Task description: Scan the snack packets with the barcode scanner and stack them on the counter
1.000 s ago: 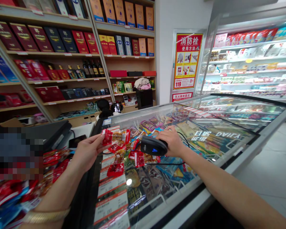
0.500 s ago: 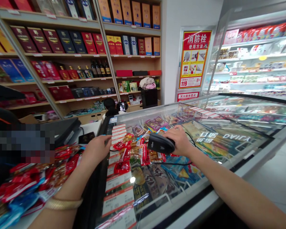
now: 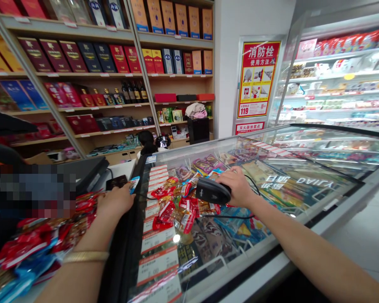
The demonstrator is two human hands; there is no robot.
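My right hand point(image 3: 238, 187) is wrapped round a black barcode scanner point(image 3: 213, 191), held over the glass top of a chest freezer point(image 3: 306, 185). Below and left of the scanner, red and gold snack packets point(image 3: 180, 212) lie heaped on the glass. My left hand point(image 3: 116, 202), a gold bangle point(image 3: 86, 256) on its wrist, is at the freezer's left edge. A small blue-and-white packet point(image 3: 134, 184) sticks out from its fingers, which are closed; most of the packet is hidden. Beside this hand, more red and blue snack packets point(image 3: 34, 248) are piled on the counter.
A black phone-like device point(image 3: 116, 182) and a dark flat machine point(image 3: 85, 172) are on the counter. Price labels point(image 3: 158, 263) line the freezer's left side. The scanner's cable point(image 3: 230, 217) crosses the glass. Behind, a person point(image 3: 148, 141) is low before shelves of boxes point(image 3: 91, 54).
My left hand has moved left from the freezer edge towards the counter pile, and a blue-and-white packet now shows at its fingers. The packets on the glass have shifted. The scanner stays almost still.
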